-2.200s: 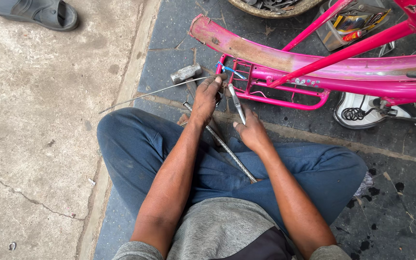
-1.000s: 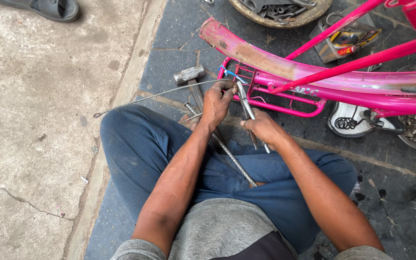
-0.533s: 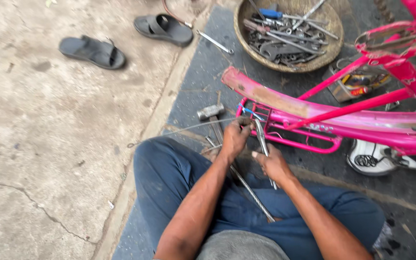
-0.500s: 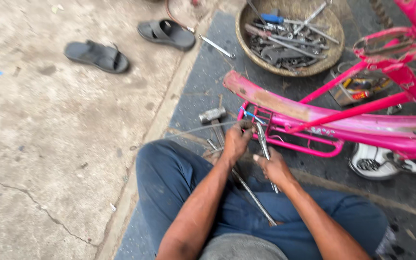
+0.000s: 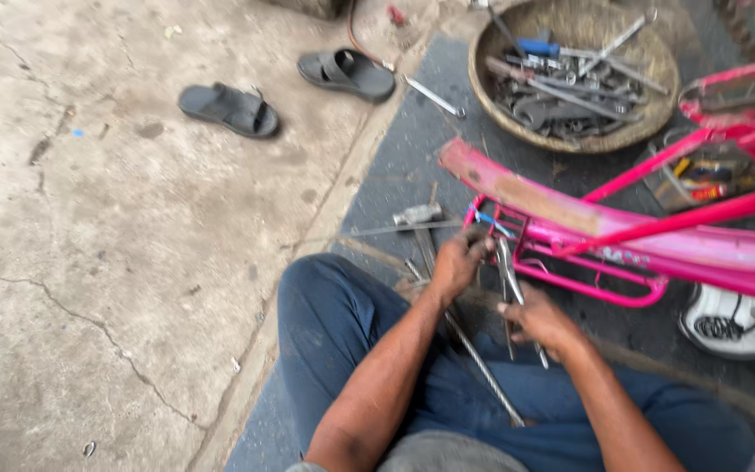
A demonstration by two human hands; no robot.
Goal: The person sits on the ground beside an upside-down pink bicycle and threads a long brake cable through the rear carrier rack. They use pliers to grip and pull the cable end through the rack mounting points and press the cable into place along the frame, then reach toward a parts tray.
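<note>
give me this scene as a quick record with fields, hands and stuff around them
left hand: left hand at the rear of the pink bicycle frame, fingers curled, grip unclear
right hand: right hand on a thin metal tool
lap: metal rod lying across blue trousers
behind: basket of tools
floor: two grey sandals, hammer

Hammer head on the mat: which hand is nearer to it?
Left. The left hand is just right of and below the hammer head, at the pink rack. The right hand sits farther off, lower right, on a metal tool.
</note>
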